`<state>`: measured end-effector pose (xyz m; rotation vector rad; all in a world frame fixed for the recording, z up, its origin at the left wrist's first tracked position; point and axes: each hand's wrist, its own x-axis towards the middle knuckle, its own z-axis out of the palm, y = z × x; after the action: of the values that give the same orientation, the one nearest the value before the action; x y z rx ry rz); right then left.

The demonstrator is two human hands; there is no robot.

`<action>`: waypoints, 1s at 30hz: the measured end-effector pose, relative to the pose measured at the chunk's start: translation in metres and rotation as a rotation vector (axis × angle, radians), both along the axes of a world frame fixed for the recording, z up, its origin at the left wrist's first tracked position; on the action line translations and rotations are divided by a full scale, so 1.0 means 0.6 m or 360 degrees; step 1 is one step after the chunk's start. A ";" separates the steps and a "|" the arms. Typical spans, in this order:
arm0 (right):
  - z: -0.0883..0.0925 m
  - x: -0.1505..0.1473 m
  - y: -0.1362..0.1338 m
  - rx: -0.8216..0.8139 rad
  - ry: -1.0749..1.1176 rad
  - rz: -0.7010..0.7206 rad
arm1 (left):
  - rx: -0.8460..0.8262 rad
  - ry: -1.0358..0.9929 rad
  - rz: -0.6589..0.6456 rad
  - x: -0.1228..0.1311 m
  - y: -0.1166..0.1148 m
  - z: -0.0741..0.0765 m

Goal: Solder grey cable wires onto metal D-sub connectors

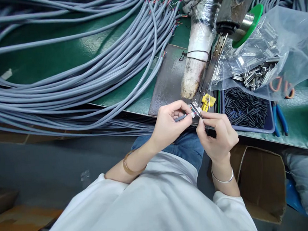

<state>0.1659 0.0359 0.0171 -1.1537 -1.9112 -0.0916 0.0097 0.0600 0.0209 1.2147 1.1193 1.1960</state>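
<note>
My left hand point(171, 119) is closed round the end of a grey cable point(180, 118), whose thin coloured wires fan out at the fingertips. Those wires meet a metal multi-pin connector point(196, 107) that lies between my two hands. With thumb and forefinger, my right hand point(218, 130) pinches at the connector's near right end; the exact grip is partly hidden. Just above the connector is the tip of a soldering iron point(211, 69), pointing down. A yellow plastic piece point(208, 102) sits right behind the connector.
A large bundle of grey cables point(109, 73) spreads over the left of the green bench. A green solder spool point(250, 26) and a wrapped duct point(194, 60) overhang the work. Rightward are a clear bag of connectors point(259, 73), a bin of black tubes point(244, 109) and blue-handled pliers point(279, 119).
</note>
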 end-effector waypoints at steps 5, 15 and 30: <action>0.019 0.010 -0.017 -0.0312 0.0101 -0.0121 | 0.0094 0.0041 -0.0146 0.000 -0.020 0.003; 0.025 0.024 -0.060 -0.0264 0.0355 -0.0104 | 0.0252 -0.0074 -0.0225 -0.027 -0.082 -0.016; 0.025 -0.024 -0.107 -0.0606 -0.0105 -0.0067 | -0.0437 -0.0539 -0.0282 -0.047 -0.092 -0.045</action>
<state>0.1517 -0.0283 0.0323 -1.4568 -2.0169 0.2232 -0.0183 0.0049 -0.0064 0.8454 0.8694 1.0278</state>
